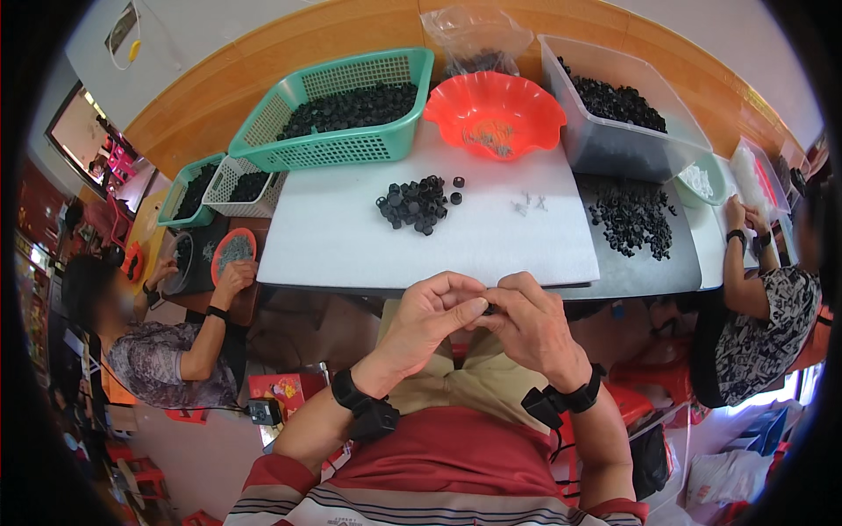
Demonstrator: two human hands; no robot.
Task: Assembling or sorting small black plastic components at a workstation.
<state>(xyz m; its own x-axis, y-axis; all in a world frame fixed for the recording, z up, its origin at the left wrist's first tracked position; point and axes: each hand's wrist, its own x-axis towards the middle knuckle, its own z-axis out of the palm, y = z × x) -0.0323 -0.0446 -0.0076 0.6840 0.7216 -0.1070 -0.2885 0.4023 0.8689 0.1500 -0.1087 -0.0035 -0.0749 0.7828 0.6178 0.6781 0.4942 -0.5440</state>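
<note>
Just off the near edge of the white foam sheet (pixel 333 250), above my lap, my two hands meet fingertip to fingertip. My left hand (pixel 430 317) pinches a small black part (pixel 489 309) between thumb and fingers. On its other side, my right hand (pixel 537 323) grips the same part; the fingers cover most of it. Beyond them on the sheet lies a pile of black round caps (pixel 414 205), with two loose caps (pixel 457 182) beside it. A few thin grey pieces (pixel 529 204) lie further right.
Along the back stand a green basket (pixel 329 152) of black parts, a red scalloped bowl (pixel 443 110) holding thin metal pieces, and a clear bin (pixel 605 145). Small black parts (pixel 633 219) cover a dark board at right. Co-workers sit left (pixel 175 346) and right (pixel 763 324).
</note>
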